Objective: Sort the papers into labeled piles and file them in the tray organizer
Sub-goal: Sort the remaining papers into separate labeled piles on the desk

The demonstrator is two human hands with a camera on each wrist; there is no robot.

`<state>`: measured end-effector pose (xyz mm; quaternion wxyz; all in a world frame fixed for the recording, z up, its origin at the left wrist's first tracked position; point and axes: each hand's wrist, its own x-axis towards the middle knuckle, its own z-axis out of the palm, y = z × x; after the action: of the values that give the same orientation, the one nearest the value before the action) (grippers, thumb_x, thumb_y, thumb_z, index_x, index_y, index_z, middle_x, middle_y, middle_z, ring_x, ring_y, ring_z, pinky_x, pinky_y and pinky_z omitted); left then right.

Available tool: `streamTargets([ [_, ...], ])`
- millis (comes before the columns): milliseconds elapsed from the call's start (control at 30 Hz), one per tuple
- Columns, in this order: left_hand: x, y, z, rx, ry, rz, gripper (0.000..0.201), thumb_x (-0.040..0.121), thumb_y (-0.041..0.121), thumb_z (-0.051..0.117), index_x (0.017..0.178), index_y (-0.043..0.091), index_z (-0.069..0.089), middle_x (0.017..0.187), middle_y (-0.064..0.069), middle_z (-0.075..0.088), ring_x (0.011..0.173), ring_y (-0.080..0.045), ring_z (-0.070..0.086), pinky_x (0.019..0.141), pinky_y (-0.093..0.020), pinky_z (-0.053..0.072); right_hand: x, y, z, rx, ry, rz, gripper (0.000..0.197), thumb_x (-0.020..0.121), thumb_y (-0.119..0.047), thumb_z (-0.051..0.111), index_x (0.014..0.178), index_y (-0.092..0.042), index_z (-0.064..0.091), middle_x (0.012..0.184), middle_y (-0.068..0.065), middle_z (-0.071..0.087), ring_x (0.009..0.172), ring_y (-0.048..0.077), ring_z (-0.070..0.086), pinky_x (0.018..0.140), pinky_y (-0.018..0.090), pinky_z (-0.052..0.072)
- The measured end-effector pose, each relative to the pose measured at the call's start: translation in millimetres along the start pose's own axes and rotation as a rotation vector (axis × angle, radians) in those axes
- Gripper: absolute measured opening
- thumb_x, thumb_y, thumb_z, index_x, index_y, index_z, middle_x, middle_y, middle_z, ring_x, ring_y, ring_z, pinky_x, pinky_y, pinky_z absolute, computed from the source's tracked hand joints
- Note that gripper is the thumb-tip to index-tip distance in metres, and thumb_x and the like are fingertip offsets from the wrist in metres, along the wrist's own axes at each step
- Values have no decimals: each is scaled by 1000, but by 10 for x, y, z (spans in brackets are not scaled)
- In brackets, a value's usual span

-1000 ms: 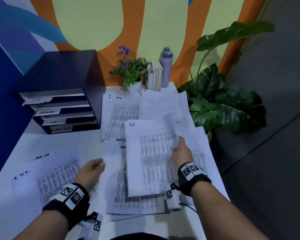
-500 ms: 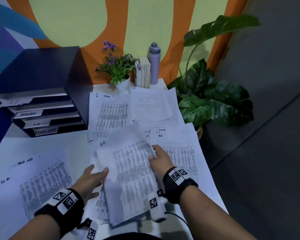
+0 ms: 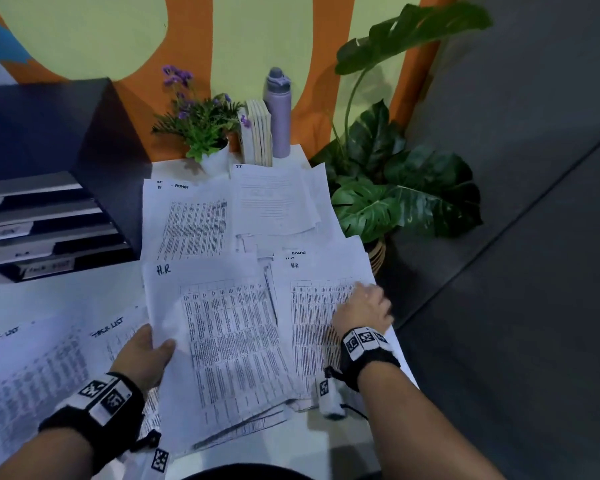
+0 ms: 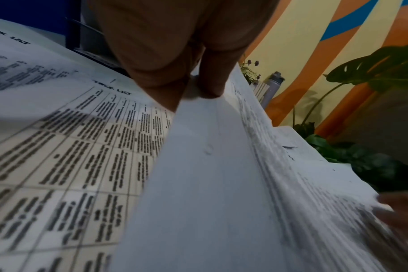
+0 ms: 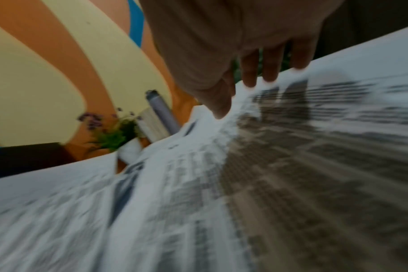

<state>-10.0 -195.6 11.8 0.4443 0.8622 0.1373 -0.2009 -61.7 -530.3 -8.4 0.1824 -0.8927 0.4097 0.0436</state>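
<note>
White desk (image 3: 84, 299) carried everything, papers spread over most of it. Black tray organizer (image 3: 45, 223) stood at 9 o'clock in the head view, four trays with paper labels, writing too blurred to read surely. Monstera plant (image 3: 395, 195) off the desk edge at 2 o'clock. Sorted piles: an "ADMIN" pile (image 3: 187, 220) at 12 o'clock, an "IT" pile (image 3: 274, 199) just right of it, an "H.R" pile (image 3: 312, 306) at 3 o'clock, "TASK LIST" sheets (image 3: 49, 358) at 8 o'clock. Central stack (image 3: 229, 341), top sheet marked "H.R", lay at centre, its left edge lifted off the desk. Left hand (image 3: 146, 355) had its grip on that left edge, thumb on top, fingers beneath; the left wrist view showed the thumb (image 4: 212, 73) pressing the sheaf against the fingers. Right hand (image 3: 361, 310) lay on the H.R pile at 3 o'clock, grip slack and holding nothing, fingers (image 5: 270, 64) straight, tips touching the print. Smaller items at 12 o'clock against the wall: lilac bottle (image 3: 278, 112), upright books (image 3: 257, 133) touching it, purple-flowered pot plant (image 3: 201, 129).
</note>
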Motion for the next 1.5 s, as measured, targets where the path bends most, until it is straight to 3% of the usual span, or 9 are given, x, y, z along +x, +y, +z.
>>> streamTargets([
  [133,104,-63,20,159,16,-87,26,95,15,54,116,-1,51,97,-28,66,86,-42,65,79,-47,53,125,299,49,-42,-14,150,78,84,-43,62,147,-26,19,145,9,31,129,30,33,105,47,30],
  [300,189,-256,59,246,-34,-216,42,91,20,52,127,0,41,124,-35,54,108,-49,58,89,-54,49,217,369,-24,104,85,58,17,88,-12,49,104,-11,50,106,11,61,98,32,59,80,39,49],
  [467,12,-33,130,181,-70,-210,57,97,20,50,146,2,29,144,-25,40,128,-41,43,103,-40,37,182,361,-238,138,152,71,17,94,-15,44,96,-13,62,94,11,65,85,34,63,68,37,53],
  [667,-121,73,226,80,-24,-100,39,98,8,47,136,5,40,129,-18,54,94,-24,51,90,-35,41,167,303,-342,259,283,-6,24,97,-20,45,107,-21,67,115,4,56,94,24,51,71,32,42],
  [867,-128,113,32,-6,84,95,76,99,6,41,146,56,7,157,0,25,137,-28,39,86,-37,49,111,144,-470,358,358,-118,13,98,-18,45,98,-14,57,100,2,59,77,22,50,62,30,37],
  [1000,-98,226,-82,-7,120,180,60,100,6,38,133,55,41,140,4,48,74,-24,66,57,-26,48,49,-72,-714,545,529,-361,8,93,-9,55,93,-5,63,89,7,61,74,24,55,61,28,37],
  [1067,-56,277,-104,-83,156,169,45,99,6,37,108,42,64,117,-7,68,45,-18,47,46,-23,41,24,-216,-897,640,554,-480,6,90,-6,58,91,-4,64,81,5,59,69,16,52,61,25,36],
  [1267,-275,577,-166,-393,-43,214,36,97,48,44,115,27,68,140,-14,50,128,-34,48,104,-43,36,5,-607,-895,1109,16,-364,14,93,-11,57,81,-17,61,71,-3,61,60,3,53,58,24,49],
  [1500,-332,599,-243,-473,9,258,14,92,16,63,82,15,73,76,6,74,69,-9,66,68,-24,50,-255,-713,-281,1222,-318,-221,18,93,-9,55,99,-18,69,96,6,74,84,25,69,78,42,55],
])
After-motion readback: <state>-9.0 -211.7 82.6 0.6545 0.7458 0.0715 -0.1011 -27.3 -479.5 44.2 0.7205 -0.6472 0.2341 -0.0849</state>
